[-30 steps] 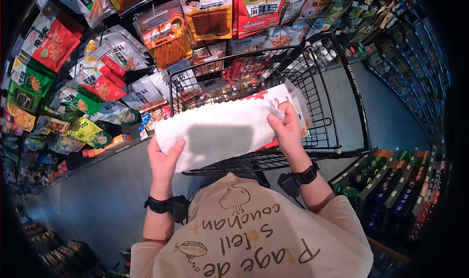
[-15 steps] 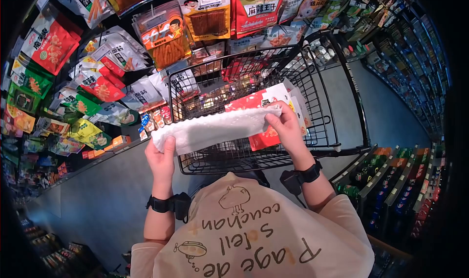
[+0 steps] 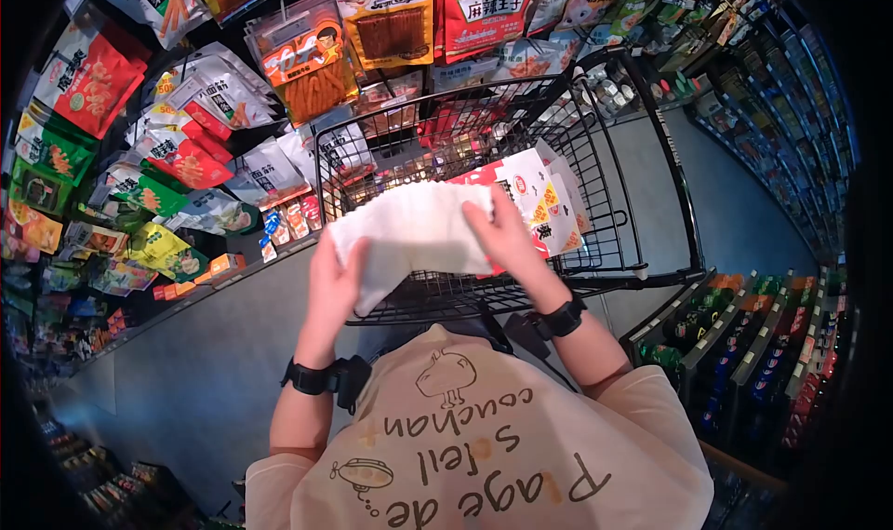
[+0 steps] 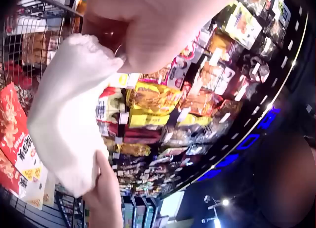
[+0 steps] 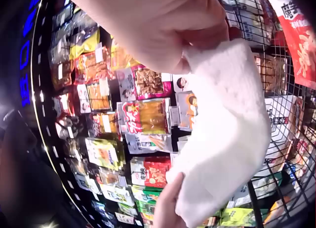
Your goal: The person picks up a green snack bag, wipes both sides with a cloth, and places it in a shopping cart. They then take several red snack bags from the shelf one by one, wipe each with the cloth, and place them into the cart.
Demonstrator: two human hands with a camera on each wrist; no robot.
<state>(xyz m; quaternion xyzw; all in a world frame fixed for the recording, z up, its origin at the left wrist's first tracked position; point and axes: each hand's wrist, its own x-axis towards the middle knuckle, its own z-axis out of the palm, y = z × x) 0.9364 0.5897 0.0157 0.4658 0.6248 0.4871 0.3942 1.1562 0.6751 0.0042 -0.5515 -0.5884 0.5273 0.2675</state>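
A folded white cloth (image 3: 414, 223) with a wavy edge is held above the shopping cart. My left hand (image 3: 333, 274) grips one end, thumb on the near face. The other end is pinched by my right hand (image 3: 507, 232). Between them the cloth bows up into an arch, its left end hanging lower. In the left wrist view the white cloth (image 4: 69, 114) curves from the left hand (image 4: 143, 30) down to the right hand (image 4: 106, 193). The right wrist view has the cloth (image 5: 227, 119) bent the opposite way.
The black wire cart (image 3: 619, 223) stands right in front, with a red and white snack package (image 3: 535, 195) in it. Snack bags (image 3: 302, 60) hang on the shelf behind and to the left. Bottles and cans (image 3: 744, 344) line a rack at the right.
My hands have come closer together, the right one moving left. The cloth, held stretched wide before and then tilted flatter, now bends into an arch. More of the package in the cart shows.
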